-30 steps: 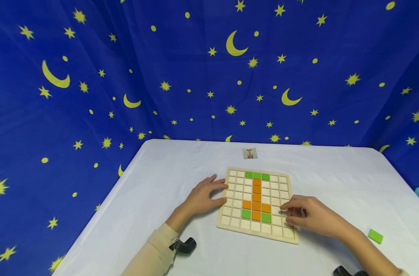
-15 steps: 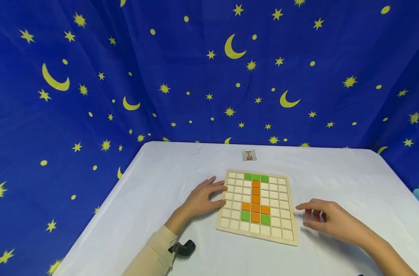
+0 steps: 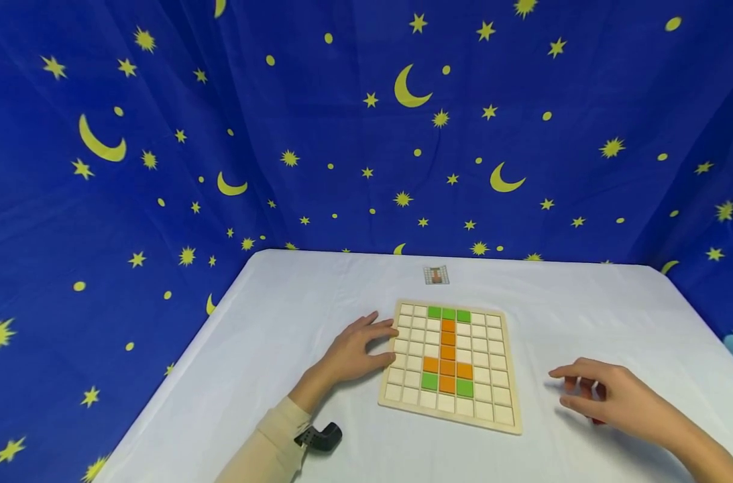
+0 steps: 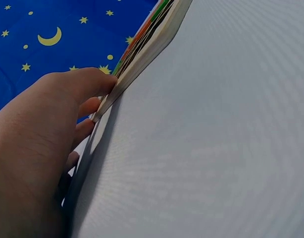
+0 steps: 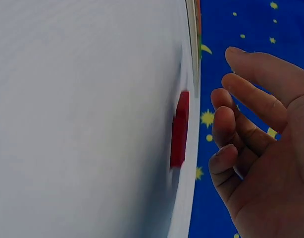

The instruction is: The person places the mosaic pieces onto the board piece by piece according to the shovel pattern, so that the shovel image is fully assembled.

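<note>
A square wooden board (image 3: pixel 450 416) lies on the table, its grid filled with cream tiles. Orange tiles (image 3: pixel 447 367) form an upright bar with a short crosspiece, and green tiles (image 3: pixel 448 314) sit at the far end and beside the bar's near end. My left hand (image 3: pixel 353 352) touches the board's left edge with thumb and fingertips. Right of the board, my right hand (image 3: pixel 622 399) hovers above the cloth, fingers loosely bent with nothing between them. Red pieces (image 5: pixel 179 136) lie on the table below it, mostly hidden by that hand in the head view.
Behind the board lies a small patterned card (image 3: pixel 436 275). A white cloth (image 3: pixel 306 288) covers the table, and a blue star-and-moon curtain (image 3: pixel 342 121) hangs around it. A black wrist-worn device (image 3: pixel 322 437) sits at my left cuff.
My right hand has moved off the board's right side, rightward over the table. Its forearm now covers where a loose green tile lay. The left hand stays at the board's edge.
</note>
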The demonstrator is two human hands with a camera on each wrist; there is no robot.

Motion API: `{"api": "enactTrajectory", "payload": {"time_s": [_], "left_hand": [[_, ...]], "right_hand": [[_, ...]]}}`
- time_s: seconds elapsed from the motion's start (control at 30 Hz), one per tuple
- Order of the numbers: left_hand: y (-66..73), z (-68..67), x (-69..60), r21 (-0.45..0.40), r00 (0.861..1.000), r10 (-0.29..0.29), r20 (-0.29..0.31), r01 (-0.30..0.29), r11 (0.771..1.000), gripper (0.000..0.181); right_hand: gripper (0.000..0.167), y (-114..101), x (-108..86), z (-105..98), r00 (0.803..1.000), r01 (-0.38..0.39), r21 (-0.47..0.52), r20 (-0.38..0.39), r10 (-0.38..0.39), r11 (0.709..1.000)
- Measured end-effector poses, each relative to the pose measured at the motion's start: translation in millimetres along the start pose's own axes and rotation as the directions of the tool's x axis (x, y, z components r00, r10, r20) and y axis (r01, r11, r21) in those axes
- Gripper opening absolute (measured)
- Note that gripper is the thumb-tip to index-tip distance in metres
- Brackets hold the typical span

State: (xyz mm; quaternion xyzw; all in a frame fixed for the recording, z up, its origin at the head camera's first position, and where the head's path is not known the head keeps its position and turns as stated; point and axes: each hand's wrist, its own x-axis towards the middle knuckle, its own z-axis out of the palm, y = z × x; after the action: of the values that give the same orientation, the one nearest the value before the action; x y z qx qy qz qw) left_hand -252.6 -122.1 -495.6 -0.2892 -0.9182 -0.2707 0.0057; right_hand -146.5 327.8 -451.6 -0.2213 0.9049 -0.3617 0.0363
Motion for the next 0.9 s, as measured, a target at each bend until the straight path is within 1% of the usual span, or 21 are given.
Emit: {"api": "enactTrajectory", "payload": {"time_s": [0.17,0.3,0.4,0.53,0.63,0.8,0.87,0.9], "left_hand": [[-2.2,0.8,-0.5,0.004,1.000,-0.002,-0.006,0.002,1.000,0.048],[-1.3,1.5,-0.4,0.000,1.000,0.003,-0.001,-0.003,1.000,0.049],[0.9,1.0,0.2,-0.006,1.000,0.010,-0.001,-0.010,1.000,0.049],[2.0,1.3,-0.6,-0.010,1.000,0.013,0.007,-0.013,1.000,0.049],[2.0,0.1,-0.8,-0.011,1.000,0.007,0.002,-0.007,1.000,0.049],[1.0,-0.5,-0.2,-0.008,1.000,-0.003,-0.001,0.003,1.000,0.049],[0.5,0.1,0.2,-0.007,1.000,-0.007,0.009,0.007,1.000,0.050],[0.4,0.4,0.4,-0.006,1.000,-0.007,0.013,0.007,1.000,0.050]], "right_hand": [[0.023,8,-9.0,-6,0.998,-0.058,-0.016,-0.002,0.058,0.998],[0.020,13,-17.0,-9,0.996,-0.078,-0.088,-0.060,0.072,0.993],[0.021,15,-22.6,-11,0.990,-0.122,-0.140,-0.090,0.110,0.983],[0.025,19,-32.4,-15,0.972,-0.227,-0.176,-0.095,0.213,0.958],[0.030,23,-38.4,-17,0.957,-0.285,-0.187,-0.099,0.271,0.940],[0.042,34,-48.5,-23,0.942,-0.336,-0.227,-0.085,0.326,0.914],[0.046,39,-53.6,-26,0.932,-0.362,-0.247,-0.066,0.357,0.899],[0.049,41,-55.7,-27,0.923,-0.381,-0.255,-0.055,0.380,0.889]]}}
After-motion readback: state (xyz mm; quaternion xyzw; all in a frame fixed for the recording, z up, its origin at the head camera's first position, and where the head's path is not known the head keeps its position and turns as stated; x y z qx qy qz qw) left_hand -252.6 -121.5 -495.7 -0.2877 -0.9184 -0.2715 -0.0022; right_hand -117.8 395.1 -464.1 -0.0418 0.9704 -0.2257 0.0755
